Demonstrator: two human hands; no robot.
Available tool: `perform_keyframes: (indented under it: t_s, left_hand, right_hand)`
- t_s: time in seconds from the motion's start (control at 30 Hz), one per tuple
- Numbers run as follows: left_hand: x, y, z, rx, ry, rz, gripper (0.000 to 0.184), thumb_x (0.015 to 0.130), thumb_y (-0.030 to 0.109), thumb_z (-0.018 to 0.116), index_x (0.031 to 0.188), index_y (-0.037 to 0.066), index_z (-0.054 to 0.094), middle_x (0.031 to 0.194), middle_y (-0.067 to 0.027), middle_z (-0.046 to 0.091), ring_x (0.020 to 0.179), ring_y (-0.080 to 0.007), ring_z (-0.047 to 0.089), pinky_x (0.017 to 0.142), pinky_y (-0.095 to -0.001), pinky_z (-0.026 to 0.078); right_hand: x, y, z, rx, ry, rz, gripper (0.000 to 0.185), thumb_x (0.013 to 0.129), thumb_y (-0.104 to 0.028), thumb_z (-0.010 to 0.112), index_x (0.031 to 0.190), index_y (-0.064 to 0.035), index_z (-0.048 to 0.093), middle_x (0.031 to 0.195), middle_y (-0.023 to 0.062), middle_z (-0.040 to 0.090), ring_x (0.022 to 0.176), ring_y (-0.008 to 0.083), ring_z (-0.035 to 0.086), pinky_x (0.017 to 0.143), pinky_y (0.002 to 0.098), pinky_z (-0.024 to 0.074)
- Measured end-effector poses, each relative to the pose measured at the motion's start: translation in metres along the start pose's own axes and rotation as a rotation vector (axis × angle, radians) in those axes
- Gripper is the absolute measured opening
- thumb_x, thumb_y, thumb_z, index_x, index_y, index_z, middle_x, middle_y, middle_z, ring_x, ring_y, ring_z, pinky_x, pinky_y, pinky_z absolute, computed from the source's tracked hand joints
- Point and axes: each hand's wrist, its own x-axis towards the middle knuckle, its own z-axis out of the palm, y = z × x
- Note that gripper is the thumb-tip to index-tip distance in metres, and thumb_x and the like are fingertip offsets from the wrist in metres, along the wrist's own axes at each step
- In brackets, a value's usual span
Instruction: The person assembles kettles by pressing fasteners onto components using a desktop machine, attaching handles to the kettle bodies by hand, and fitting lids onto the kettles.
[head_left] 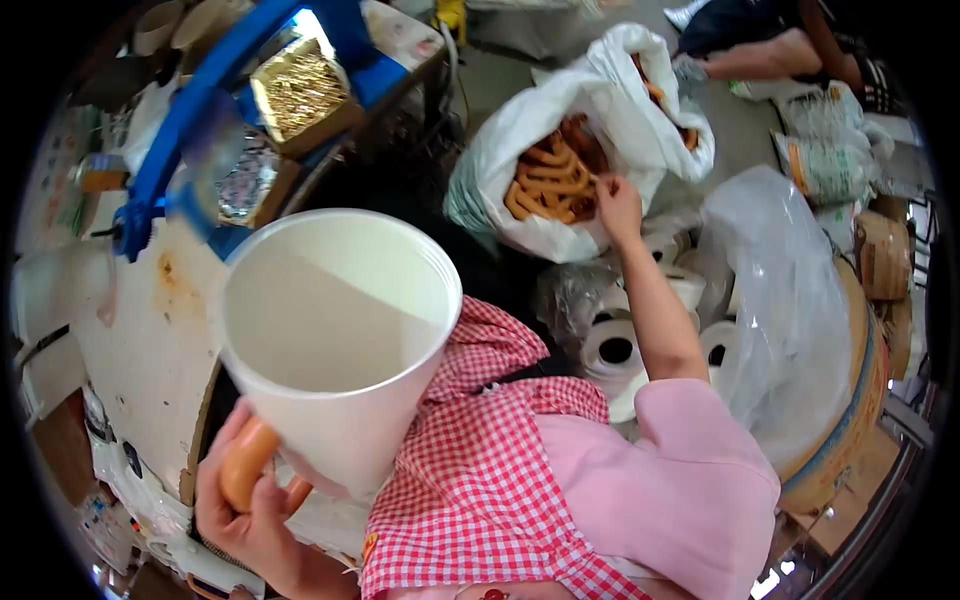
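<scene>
A large white bucket-like vessel (340,310), empty inside, is held up at the left by my left hand (245,500), whose fingers are wrapped round its orange-brown handle (248,465). My right hand (618,208) reaches to the right edge of an open white sack (500,150). Inside that sack lies a heap of orange-brown curved pieces (555,180) that look like handles. The fingers of my right hand are pinched together at the heap's edge; what they hold, if anything, is too small to make out.
Another white sack (650,100) with similar pieces stands behind. White rolls (612,345) and clear plastic (775,300) lie at the right. Boxes of gold (300,92) and silver pieces (248,180) sit near a blue frame (205,85). Another person's leg (765,58) shows at the top right.
</scene>
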Motion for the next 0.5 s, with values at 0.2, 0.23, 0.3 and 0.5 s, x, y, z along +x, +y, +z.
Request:
perform_keyframes:
  t_s: [0.2, 0.23, 0.3, 0.5]
  left_hand:
    - [0.015, -0.032, 0.057, 0.002, -0.115, 0.003, 0.044, 0.086, 0.004, 0.062, 0.129, -0.006, 0.057, 0.138, -0.0131, 0.059, 0.06, -0.0015, 0.044, 0.058, -0.0133, 0.041]
    - [0.017, -0.031, 0.066, -0.023, -0.085, -0.008, 0.043, 0.086, 0.004, 0.063, 0.128, -0.005, 0.058, 0.138, -0.0125, 0.059, 0.063, -0.0019, 0.045, 0.056, -0.0133, 0.039]
    - [0.021, -0.03, 0.063, -0.029, -0.082, -0.05, 0.041, 0.087, 0.004, 0.064, 0.127, -0.004, 0.06, 0.137, -0.0115, 0.06, 0.068, -0.0024, 0.047, 0.056, -0.0142, 0.04]
    - [0.027, -0.041, 0.056, -0.132, -0.154, 0.016, 0.041, 0.083, 0.0, 0.066, 0.124, -0.003, 0.062, 0.135, -0.0128, 0.058, 0.108, -0.019, 0.062, 0.091, -0.0296, 0.051]
  right_hand:
    - [-0.01, -0.06, -0.107, -0.073, -1.197, 0.398, 0.026, 0.085, -0.031, 0.07, 0.092, -0.0053, 0.073, 0.078, 0.0049, 0.073, 0.067, 0.0125, 0.069, 0.052, 0.0265, 0.0501]
    - [-0.024, -0.066, -0.116, -0.203, -1.335, 0.372, 0.029, 0.081, -0.03, 0.075, 0.094, -0.0048, 0.074, 0.08, 0.0041, 0.074, 0.066, 0.0127, 0.07, 0.053, 0.0257, 0.0512]
    - [-0.066, -0.045, -0.11, -0.713, -1.463, -0.039, 0.05, 0.072, -0.038, 0.084, 0.104, -0.002, 0.07, 0.099, 0.0173, 0.073, 0.091, 0.0302, 0.071, 0.079, 0.0403, 0.0572]
    - [-0.133, 0.057, -0.086, -0.579, -1.017, 0.086, 0.074, 0.076, -0.053, 0.076, 0.119, 0.0046, 0.057, 0.117, 0.0281, 0.062, 0.111, 0.0415, 0.061, 0.094, 0.0474, 0.049]
